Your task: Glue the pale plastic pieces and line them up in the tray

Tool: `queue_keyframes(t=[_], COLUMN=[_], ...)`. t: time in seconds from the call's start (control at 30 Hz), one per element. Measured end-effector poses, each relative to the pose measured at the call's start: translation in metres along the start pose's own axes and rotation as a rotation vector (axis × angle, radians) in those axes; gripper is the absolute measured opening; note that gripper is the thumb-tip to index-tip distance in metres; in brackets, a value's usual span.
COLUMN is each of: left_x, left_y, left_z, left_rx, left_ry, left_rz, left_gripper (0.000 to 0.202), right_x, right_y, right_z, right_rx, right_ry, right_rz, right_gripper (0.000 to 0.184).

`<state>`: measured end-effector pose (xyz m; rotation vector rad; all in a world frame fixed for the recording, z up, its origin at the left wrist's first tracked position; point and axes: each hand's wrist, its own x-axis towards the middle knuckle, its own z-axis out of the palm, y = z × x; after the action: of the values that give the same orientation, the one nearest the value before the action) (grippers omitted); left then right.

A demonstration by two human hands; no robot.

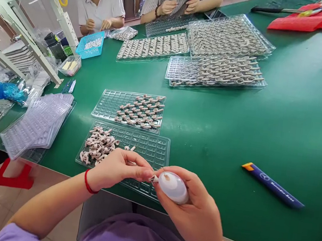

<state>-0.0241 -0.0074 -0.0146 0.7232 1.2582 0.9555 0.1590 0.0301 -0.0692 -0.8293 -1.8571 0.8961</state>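
Observation:
My right hand is wrapped round a glossy white squeeze bottle, its rounded base facing me. The bottle's narrow end points left, toward the fingertips of my left hand. Those fingers are closed in a pinch on a small earbud shell, mostly hidden by the fingertips. Under both hands lies a clear blister tray, with a heap of pale earbud shells on its left side. Just beyond, a second clear tray carries rows of shells on its right part.
Filled trays stand at the back, near two seated co-workers. A blue basket of small white parts is at back left. Stacked clear trays lie left. A dark blue box cutter lies right; red sheeting is far right.

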Motion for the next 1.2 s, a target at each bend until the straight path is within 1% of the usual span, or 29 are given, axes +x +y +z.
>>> queue_keyframes(t=[0.07, 0.13, 0.23, 0.3, 0.37, 0.47, 0.57, 0.63, 0.77, 0.83, 0.9, 1.0, 1.1, 1.2], left_x=[-0.004, -0.009, -0.014, -0.016, -0.02, -0.031, -0.047, -0.058, -0.07, -0.072, -0.072, -0.071, -0.069, -0.068], left_y=[-0.004, -0.009, -0.014, -0.016, -0.017, -0.022, -0.033, -0.043, -0.063, -0.07, -0.074, -0.076, -0.075, -0.073], left_z=[0.001, 0.003, 0.005, 0.005, 0.005, 0.006, 0.006, 0.005, 0.001, 0.0, 0.0, 0.001, 0.002, 0.001], left_rx=[-0.027, -0.072, -0.122, -0.1, -0.042, 0.011, -0.024, -0.031, 0.033, 0.038, 0.031, 0.014, 0.004, 0.013], left_ry=[0.061, 0.104, 0.216, 0.282, 0.293, 0.257, 0.249, 0.281, 0.375, 0.406, 0.425, 0.432, 0.434, 0.434], left_rz=[0.035, 0.042, 0.045, 0.069, 0.098, 0.092, 0.05, 0.014, -0.071, -0.104, -0.115, -0.104, -0.098, -0.105], left_gripper=[0.031, 0.032, 0.04, 0.041, 0.035, 0.028, 0.026, 0.027, 0.032, 0.037, 0.039, 0.037, 0.032, 0.03], right_x=[-0.002, -0.004, -0.006, -0.006, -0.004, -0.005, -0.015, -0.027, -0.057, -0.069, -0.077, -0.079, -0.076, -0.072], right_y=[0.0, 0.002, 0.007, 0.01, 0.01, 0.01, 0.008, 0.008, 0.009, 0.011, 0.013, 0.015, 0.016, 0.014], right_z=[0.0, 0.001, 0.002, 0.003, 0.003, -0.001, -0.008, -0.013, -0.016, -0.016, -0.016, -0.017, -0.02, -0.022], right_rx=[0.043, 0.06, 0.008, -0.042, -0.058, -0.045, -0.016, 0.043, 0.141, 0.101, 0.036, -0.015, -0.044, -0.059], right_ry=[-0.023, -0.029, -0.008, -0.007, -0.026, -0.024, -0.032, -0.084, -0.166, -0.161, -0.165, -0.201, -0.2, -0.254], right_rz=[-0.023, -0.021, 0.039, 0.068, 0.07, 0.093, 0.163, 0.174, 0.145, 0.132, 0.061, -0.068, -0.124, -0.197], right_gripper=[0.021, 0.022, 0.022, 0.022, 0.022, 0.025, 0.036, 0.038, 0.042, 0.043, 0.038, 0.036, 0.043, 0.051])
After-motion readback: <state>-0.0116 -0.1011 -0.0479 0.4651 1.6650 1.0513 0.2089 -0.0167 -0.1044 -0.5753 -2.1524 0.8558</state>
